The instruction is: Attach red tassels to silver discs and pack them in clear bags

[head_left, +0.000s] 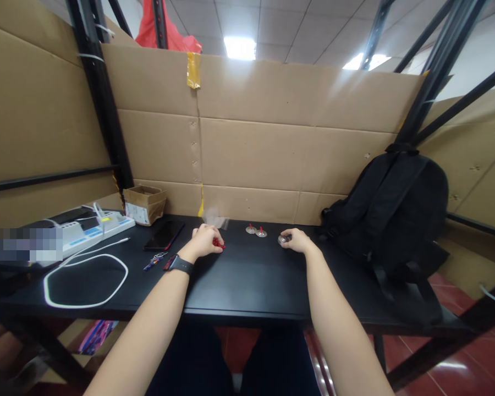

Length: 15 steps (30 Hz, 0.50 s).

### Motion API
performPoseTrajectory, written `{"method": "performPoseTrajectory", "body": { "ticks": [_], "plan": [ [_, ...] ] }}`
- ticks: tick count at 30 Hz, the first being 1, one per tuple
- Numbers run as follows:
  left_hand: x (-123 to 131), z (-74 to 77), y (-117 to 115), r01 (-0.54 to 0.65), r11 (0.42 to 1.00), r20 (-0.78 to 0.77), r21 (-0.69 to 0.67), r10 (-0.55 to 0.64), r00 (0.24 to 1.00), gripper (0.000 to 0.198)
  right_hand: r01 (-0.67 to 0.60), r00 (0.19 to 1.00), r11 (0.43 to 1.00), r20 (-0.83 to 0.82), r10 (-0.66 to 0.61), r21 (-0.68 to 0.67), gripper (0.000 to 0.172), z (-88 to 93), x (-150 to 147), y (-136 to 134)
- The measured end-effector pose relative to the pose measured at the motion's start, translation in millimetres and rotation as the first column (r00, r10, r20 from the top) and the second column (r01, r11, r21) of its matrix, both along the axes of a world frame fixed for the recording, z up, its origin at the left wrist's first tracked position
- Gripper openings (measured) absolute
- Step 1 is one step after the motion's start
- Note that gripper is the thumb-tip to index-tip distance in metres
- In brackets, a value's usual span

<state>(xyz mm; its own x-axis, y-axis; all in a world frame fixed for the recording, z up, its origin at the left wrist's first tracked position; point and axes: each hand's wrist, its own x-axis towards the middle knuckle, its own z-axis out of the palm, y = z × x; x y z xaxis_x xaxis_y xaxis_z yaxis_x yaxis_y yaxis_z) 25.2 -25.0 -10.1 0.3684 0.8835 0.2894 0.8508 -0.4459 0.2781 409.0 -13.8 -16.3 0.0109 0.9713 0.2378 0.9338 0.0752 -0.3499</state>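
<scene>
My left hand [206, 240], with a dark watch on its wrist, is closed around a cluster of small red pieces [218, 243] on the black tabletop. Their exact shape is mostly covered by the fingers. To the right, the fingers of my right hand [297, 241] pinch a clear suction cup [282, 240]; a part of it is hidden, and I cannot tell whether more cups lie under the hand. Between the hands, two clear suction cups rest on the table, a left one [249, 230] and a right one [261, 234], each with a red hook standing up from it.
A crumpled clear plastic bag [216, 219] lies behind my left hand. On the left are a phone [164, 235], keys [154, 260], a small cardboard box [145, 204], a white power strip [86, 233] and a looped white cable [127, 273]. A black backpack [391, 209] stands right.
</scene>
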Motion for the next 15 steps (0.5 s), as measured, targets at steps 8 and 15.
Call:
{"method": "performPoseTrajectory", "body": {
  "ticks": [8,15],
  "plan": [
    [9.7,-9.0,1.6,-0.033,0.999,-0.035,0.024,0.033,0.999,0.004,-0.004,0.997,0.999,-0.077,0.0,-0.053,0.043,6.2,-1.5,-4.1],
    [17.8,-0.1,-6.7,0.018,0.997,0.03,0.072,-0.02,0.999,0.014,-0.027,0.997,0.999,-0.068,0.029,0.023,0.042,4.1,5.4,-5.5]
  ]
}}
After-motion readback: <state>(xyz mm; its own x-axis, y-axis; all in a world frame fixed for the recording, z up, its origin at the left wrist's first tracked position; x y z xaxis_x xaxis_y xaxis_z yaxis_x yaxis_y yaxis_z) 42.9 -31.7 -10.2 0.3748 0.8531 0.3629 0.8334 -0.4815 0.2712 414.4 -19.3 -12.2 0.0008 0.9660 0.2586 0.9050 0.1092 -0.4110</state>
